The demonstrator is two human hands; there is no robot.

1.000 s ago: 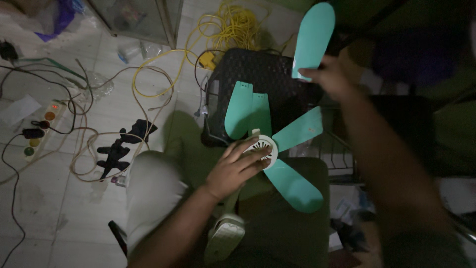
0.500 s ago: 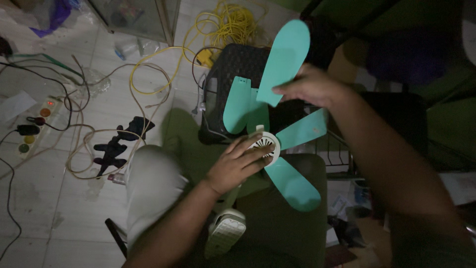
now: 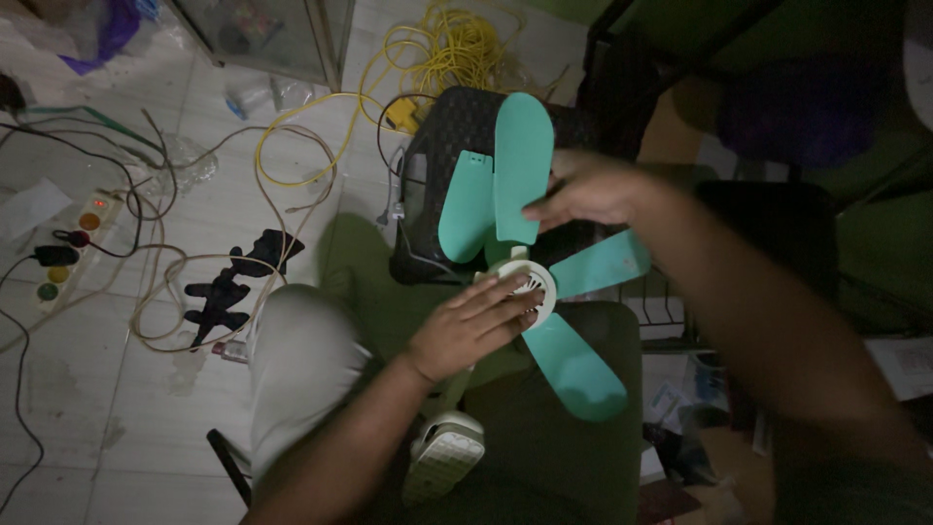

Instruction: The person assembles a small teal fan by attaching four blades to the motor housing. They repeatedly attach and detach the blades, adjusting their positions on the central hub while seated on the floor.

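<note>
Right hand [image 3: 583, 190] pinching blade [image 3: 523, 165], left hand [image 3: 471, 326] on hub [image 3: 535, 282]

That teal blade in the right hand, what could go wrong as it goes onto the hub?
The right hand pinches the loose blade at one edge only, so it could twist or slip. It overlaps another loose blade lying on the black stool, and might knock it off. The left hand covers part of the white hub, which may block the slot.
</note>
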